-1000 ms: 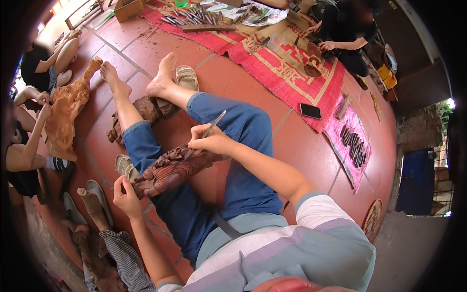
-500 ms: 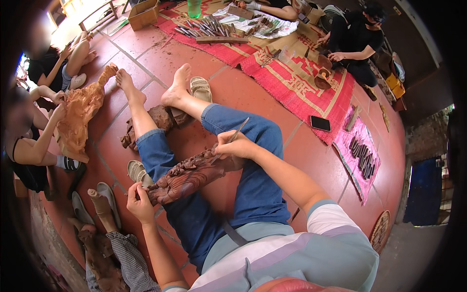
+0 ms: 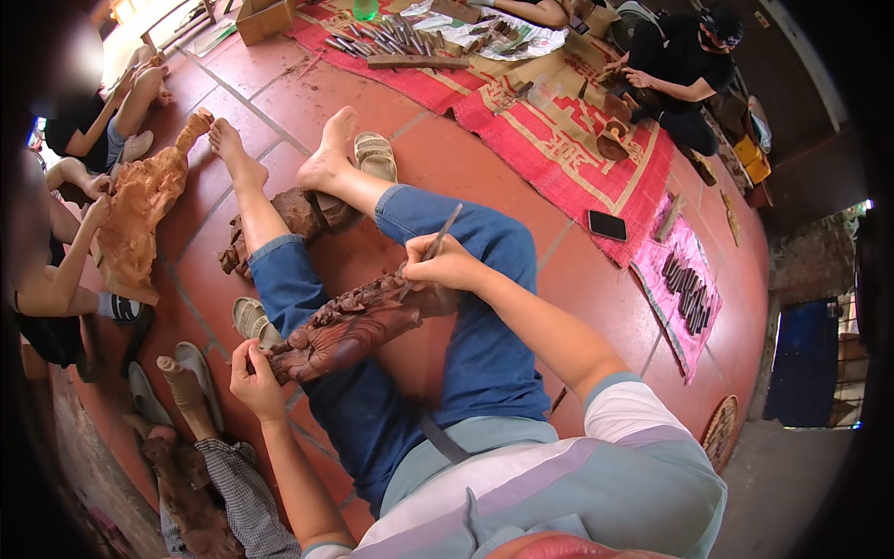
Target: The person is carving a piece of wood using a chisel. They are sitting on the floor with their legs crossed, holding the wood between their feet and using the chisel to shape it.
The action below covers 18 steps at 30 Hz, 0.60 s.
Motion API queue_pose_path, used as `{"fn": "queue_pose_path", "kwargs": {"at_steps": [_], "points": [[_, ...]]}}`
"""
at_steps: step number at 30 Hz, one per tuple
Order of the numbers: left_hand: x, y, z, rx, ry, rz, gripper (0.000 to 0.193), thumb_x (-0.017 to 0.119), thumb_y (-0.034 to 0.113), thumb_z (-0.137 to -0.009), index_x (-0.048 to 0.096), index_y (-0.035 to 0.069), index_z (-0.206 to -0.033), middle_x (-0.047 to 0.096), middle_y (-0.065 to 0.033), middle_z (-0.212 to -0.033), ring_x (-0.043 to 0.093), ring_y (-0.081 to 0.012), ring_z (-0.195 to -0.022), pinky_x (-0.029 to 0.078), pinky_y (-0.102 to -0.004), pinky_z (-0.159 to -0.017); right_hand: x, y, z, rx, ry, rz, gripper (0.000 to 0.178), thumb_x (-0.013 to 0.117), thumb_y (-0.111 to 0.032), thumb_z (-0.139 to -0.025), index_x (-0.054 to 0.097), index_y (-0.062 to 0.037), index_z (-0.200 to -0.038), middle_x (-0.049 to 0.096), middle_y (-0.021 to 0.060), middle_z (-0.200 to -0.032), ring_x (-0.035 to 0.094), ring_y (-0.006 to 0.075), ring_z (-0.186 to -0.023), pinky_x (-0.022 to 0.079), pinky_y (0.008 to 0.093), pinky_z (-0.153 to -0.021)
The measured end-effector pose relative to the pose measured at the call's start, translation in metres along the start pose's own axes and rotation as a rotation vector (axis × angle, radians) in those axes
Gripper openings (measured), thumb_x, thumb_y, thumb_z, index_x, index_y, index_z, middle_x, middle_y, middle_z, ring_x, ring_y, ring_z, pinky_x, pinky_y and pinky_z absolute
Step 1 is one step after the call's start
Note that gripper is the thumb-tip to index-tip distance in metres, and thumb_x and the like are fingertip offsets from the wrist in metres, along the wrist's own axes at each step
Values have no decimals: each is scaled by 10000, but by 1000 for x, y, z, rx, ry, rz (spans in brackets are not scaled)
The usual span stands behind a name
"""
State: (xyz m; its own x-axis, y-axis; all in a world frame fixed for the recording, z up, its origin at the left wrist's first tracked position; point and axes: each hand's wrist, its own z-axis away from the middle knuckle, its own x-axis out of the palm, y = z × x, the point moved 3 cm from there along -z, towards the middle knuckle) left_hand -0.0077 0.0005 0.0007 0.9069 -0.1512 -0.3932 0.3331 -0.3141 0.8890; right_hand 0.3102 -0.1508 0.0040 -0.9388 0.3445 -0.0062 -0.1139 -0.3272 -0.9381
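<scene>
A dark reddish-brown wood carving with a knobbly ridge and grooved folds lies slanting across my thighs. At its left end, my left hand is closed, with thumb and fingers gripping the edge. My right hand pinches a thin stick-like tool over the carving's far right end. The tool's upper part sticks out above the fingers, while its lower tip touches or nearly touches the ridge; its exact kind is too small to make out.
Another wood piece lies between my feet. Seated people hold a lighter carving at left. On the red mat are several chisels and a phone. A pink cloth carries dark tools. Sandals sit nearby.
The whole view has shifted slightly. The tool in my right hand stands a little steeper over the carving. Both hands keep their grips.
</scene>
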Motion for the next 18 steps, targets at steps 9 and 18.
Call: {"fn": "queue_pose_path", "kwargs": {"at_steps": [9,18], "points": [[0,-4,-2,14,3,-1,123,555,66,-931,663,12,-954,638,-6,-730,556,-48,-647,443,-202,-598,-12,4,11,-36,-185,127,161,687,-115,-751,552,-60,-684,619,10,-762,549,63,-662,448,237,-583],[2,-4,-2,3,14,32,124,555,56,-929,664,6,-958,646,-18,-742,580,-61,-667,456,-204,-617,30,4,-5,-38,-126,-110,188,712,-100,-788,552,-56,-699,639,6,-770,594,67,-719,490,218,-628]]}}
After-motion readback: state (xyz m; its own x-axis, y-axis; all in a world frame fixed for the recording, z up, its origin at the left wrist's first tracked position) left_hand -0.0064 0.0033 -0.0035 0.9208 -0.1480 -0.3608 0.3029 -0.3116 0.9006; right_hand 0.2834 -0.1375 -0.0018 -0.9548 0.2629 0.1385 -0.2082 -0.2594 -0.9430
